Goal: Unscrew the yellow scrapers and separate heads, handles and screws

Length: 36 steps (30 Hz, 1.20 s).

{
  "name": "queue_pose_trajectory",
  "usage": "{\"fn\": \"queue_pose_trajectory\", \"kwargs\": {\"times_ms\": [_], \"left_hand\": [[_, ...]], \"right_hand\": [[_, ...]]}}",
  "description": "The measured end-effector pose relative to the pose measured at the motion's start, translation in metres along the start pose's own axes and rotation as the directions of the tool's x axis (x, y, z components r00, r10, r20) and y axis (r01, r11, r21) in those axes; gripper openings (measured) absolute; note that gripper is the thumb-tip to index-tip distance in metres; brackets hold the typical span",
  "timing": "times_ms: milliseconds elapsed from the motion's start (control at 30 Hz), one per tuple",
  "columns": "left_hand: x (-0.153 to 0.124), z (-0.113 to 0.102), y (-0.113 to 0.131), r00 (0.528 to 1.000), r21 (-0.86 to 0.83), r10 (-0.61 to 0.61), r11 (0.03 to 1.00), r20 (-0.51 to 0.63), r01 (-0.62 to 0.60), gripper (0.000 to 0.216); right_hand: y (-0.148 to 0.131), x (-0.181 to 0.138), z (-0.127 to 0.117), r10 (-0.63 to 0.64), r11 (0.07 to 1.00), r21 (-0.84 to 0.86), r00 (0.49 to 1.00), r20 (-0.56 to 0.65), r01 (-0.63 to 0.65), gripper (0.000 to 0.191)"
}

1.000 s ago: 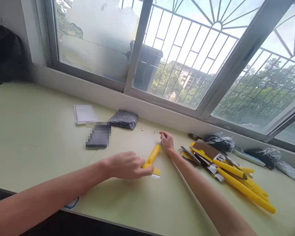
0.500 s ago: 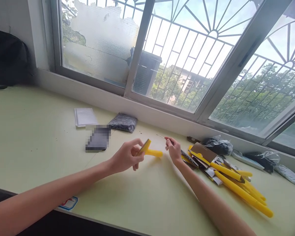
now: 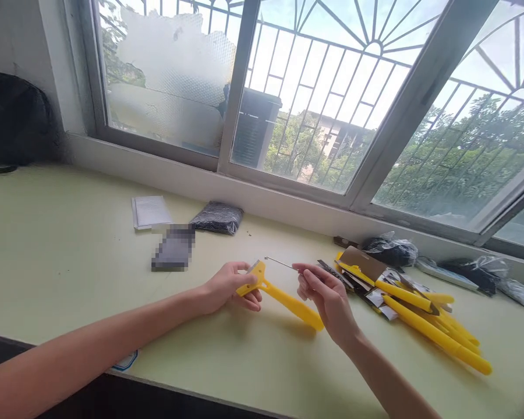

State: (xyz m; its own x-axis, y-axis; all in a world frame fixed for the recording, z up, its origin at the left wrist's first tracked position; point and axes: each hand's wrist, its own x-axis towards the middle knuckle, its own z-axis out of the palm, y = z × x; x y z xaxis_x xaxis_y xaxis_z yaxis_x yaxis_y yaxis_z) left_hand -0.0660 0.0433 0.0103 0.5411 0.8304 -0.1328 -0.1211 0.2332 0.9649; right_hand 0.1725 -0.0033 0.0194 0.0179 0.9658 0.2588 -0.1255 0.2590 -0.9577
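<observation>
My left hand point(image 3: 231, 287) is closed on the head of a yellow scraper point(image 3: 294, 305), thumb on top and fingers beneath. Small dark holes or screws show on the scraper's head, and its long handle slants down to the right. In my right hand point(image 3: 327, 297), fingers pinch a slim screwdriver-like metal tool point(image 3: 281, 263). Its thin shaft points left, and the tip hovers just above and right of the scraper's head, with something tiny at the end that I cannot make out. The grip end is hidden by my fingers.
On the right lies a pile of yellow scrapers point(image 3: 436, 331) with a brown card piece point(image 3: 362, 266). Behind are plastic-wrapped black bundles point(image 3: 390, 251). A black wrapped packet point(image 3: 218, 217), a white packet point(image 3: 151, 211) and a blurred dark slab point(image 3: 172, 250) lie toward the window point(image 3: 301, 116).
The scraper has turned, so its handle now points down-right with its flat face showing. My right hand has come lower, and the tool's tip has moved left toward the scraper's head.
</observation>
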Motion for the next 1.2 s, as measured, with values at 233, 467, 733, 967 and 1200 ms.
{"fn": "queue_pose_trajectory", "kwargs": {"times_ms": [233, 467, 733, 967, 1200], "left_hand": [[0.0011, -0.0033, -0.0012, 0.999, 0.029, -0.018, 0.999, 0.030, 0.017, 0.041], [0.0007, -0.0015, 0.0003, 0.999, 0.024, -0.021, 1.000, 0.039, 0.020, 0.045], [0.0009, -0.0031, -0.0009, 0.998, 0.027, -0.007, 1.000, 0.064, 0.005, 0.045], [0.0003, -0.0033, -0.0005, 0.998, 0.044, -0.005, 0.999, 0.067, 0.002, 0.043], [0.0016, -0.0048, -0.0022, 0.997, 0.041, -0.002, 0.999, 0.072, -0.001, 0.044]], "right_hand": [[0.0077, -0.0024, -0.0031, -0.001, 0.993, -0.121, 0.999, 0.043, 0.006, 0.028], [0.0069, -0.0040, -0.0018, 0.029, 0.990, -0.142, 0.998, 0.048, -0.022, 0.029], [0.0086, -0.0047, -0.0020, 0.052, 0.984, -0.173, 0.998, 0.046, -0.043, 0.032], [0.0065, -0.0071, -0.0032, 0.045, 0.981, -0.190, 0.999, 0.021, -0.040, 0.032], [0.0091, -0.0099, -0.0003, -0.049, 0.958, -0.282, 0.998, 0.037, 0.057, 0.033]]}}
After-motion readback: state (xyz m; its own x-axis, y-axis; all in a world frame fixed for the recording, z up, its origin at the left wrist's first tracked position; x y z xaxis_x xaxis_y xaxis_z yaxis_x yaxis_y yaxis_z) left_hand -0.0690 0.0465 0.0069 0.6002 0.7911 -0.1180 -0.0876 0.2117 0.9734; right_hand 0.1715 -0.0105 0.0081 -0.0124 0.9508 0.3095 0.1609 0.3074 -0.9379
